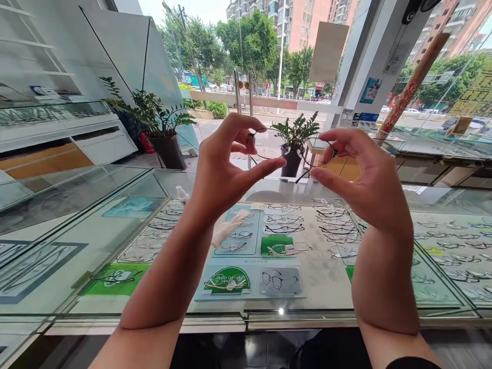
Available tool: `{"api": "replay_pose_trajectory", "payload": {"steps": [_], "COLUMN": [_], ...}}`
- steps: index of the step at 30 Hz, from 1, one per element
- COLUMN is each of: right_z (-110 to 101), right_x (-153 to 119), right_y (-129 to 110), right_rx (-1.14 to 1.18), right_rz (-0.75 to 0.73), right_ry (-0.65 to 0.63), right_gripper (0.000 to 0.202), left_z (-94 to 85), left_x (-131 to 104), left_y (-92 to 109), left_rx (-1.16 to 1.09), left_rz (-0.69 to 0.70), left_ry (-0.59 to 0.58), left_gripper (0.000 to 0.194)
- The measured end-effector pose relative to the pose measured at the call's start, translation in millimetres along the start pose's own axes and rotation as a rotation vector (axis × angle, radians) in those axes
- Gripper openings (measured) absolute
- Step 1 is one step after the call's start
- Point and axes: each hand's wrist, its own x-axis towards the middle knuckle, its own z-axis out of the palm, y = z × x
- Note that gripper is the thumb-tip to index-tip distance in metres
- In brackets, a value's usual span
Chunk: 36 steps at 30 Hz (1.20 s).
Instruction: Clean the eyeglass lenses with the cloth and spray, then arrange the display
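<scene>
A pair of thin-rimmed eyeglasses [269,156] is held up in the air above the glass display counter. My left hand [230,161] pinches the left lens rim, its index finger on the top edge and its thumb below. On the other side, my right hand [361,171] grips the right lens rim near the hinge between thumb and fingers. A dark temple arm points down beside the right thumb. Under both hands, a crumpled pale cloth [230,227] lies on the counter.
Rows of eyeglasses fill the glass counter [319,300], with a green card [226,280] and a grey card [282,281] among them. Potted plants [168,148] stand beyond it. Another display case [57,125] is at the far left.
</scene>
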Motion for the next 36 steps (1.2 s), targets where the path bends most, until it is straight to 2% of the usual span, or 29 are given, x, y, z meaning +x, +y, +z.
{"api": "replay_pose_trajectory", "payload": {"steps": [4, 8, 15, 19, 22, 28, 36], "right_z": [-4, -9, -9, -10, -11, -10, -11], "right_x": [3, 5, 4, 4, 3, 2, 2], "right_y": [6, 16, 22, 20, 18, 17, 20], "right_rx": [-0.073, -0.128, -0.121, -0.117, -0.092, -0.104, -0.218], "right_rz": [0.001, 0.005, 0.058, 0.074, 0.104, 0.142, 0.065], "right_ry": [-0.044, -0.081, -0.071, -0.086, -0.082, -0.108, -0.136], "right_gripper": [0.041, 0.045, 0.048, 0.048, 0.047, 0.050, 0.050], "left_z": [-8.1, -13.7, -12.3, -15.6, -16.2, -12.5, -8.3], "left_x": [2, 3, 3, 3, 3, 2, 1], "left_y": [3, 3, -4, -3, -2, -3, 1], "left_rx": [0.026, 0.001, -0.005, 0.012, 0.030, 0.096, 0.162], "left_rz": [-0.017, -0.038, -0.028, -0.011, -0.010, 0.019, 0.044], "left_ry": [-0.094, -0.196, -0.213, -0.280, -0.275, -0.238, -0.192], "left_gripper": [0.060, 0.054, 0.037, 0.051, 0.056, 0.050, 0.048]}}
